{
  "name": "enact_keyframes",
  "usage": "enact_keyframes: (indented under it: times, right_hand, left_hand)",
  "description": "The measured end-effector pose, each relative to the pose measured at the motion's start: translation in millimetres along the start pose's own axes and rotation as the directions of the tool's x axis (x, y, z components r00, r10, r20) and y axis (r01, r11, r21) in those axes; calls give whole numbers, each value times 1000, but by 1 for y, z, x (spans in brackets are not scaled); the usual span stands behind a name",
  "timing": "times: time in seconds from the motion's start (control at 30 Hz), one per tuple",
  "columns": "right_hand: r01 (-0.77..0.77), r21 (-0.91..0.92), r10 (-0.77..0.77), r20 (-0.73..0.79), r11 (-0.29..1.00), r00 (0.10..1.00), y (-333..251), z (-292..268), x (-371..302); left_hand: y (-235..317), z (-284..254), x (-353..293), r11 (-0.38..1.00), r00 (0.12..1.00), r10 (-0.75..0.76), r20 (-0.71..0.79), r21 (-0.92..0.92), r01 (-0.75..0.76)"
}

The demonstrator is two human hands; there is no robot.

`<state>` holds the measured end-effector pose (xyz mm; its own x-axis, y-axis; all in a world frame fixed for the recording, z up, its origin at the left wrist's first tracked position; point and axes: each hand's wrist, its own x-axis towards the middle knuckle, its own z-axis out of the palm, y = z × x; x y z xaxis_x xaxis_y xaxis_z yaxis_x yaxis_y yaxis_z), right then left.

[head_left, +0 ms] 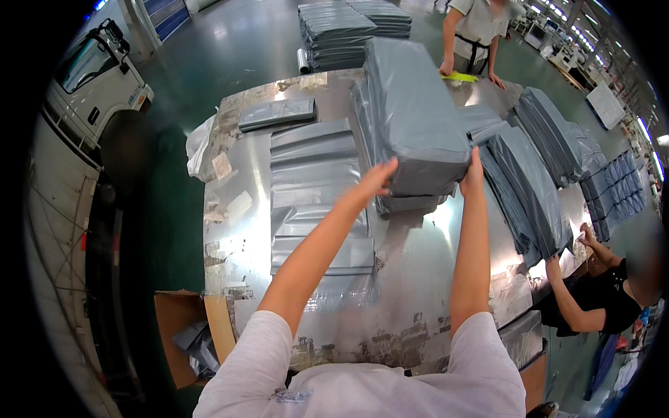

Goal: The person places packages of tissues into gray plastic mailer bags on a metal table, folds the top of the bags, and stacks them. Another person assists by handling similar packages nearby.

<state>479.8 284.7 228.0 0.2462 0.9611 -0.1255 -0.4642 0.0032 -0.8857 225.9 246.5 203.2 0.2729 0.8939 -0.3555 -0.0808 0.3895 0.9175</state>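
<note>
A large grey plastic-wrapped package lies lengthwise on top of other grey packages at the far middle of the metal-topped table. My left hand is at its near left corner, fingers against the side and slightly blurred. At the near right corner, my right hand grips the edge, with its fingers partly hidden. To the left lie overlapping flat grey plastic bags, and beyond them a folded grey bundle.
A co-worker at the right handles grey wrapped packages. Another person stands at the far edge near a yellow-green item. Wrapped stacks stand beyond the table. An open cardboard box sits lower left; a truck stands left.
</note>
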Motion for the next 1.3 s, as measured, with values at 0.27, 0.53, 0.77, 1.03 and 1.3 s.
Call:
enact_keyframes:
  times: [0.27, 0.53, 0.77, 1.03, 1.3]
  right_hand:
    - [-97, -537, 8, -165, 838, 986, 244, -189, -255]
    - [-588, -30, 564, -252, 808, 787, 229, -159, -423]
    - [-407, -534, 475, -13, 741, 880, 250, -144, -367]
    - [690, -723, -59, 688, 31, 724, 221, 12, -290]
    - [809, -548, 585, 592, -213, 555, 247, 83, -204]
  left_hand:
    - [-220, -57, -146, 694, 968, 243, 61, 687, -217]
    - [-219, -177, -144, 36, 890, 452, -56, 998, 45]
    - [-177, -182, -155, -116, 1000, 3, -23, 993, 23]
    - [-235, -190, -185, 17, 950, 268, 162, 985, -173]
    - [-250, -139, -275, 54, 838, 496, 226, 956, -290]
